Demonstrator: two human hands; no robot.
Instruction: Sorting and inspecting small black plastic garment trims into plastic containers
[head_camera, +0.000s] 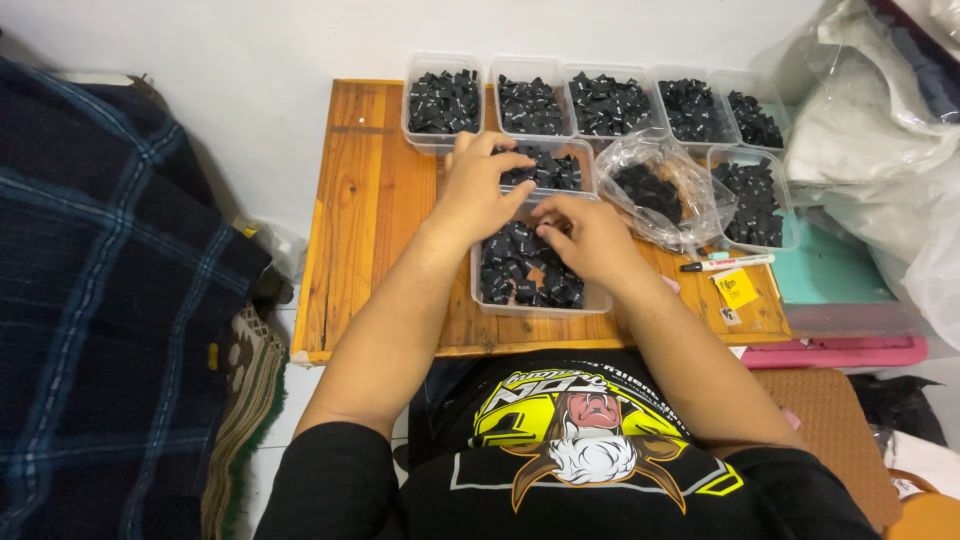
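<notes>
A clear plastic tub full of small black folded labels sits at the near side of a low wooden table. My left hand hovers over the tub's far edge, fingers curled and pinching at the labels of the tub behind it. Just to the right, my right hand rests on the near tub, fingers bent down into the labels. Whether either hand holds a label is hidden by the fingers.
Several more clear tubs of black labels line the table's far edge. A clear plastic bag of labels, a marker pen and a yellow note lie at right. A dark checked cloth is at left, white plastic bags at right.
</notes>
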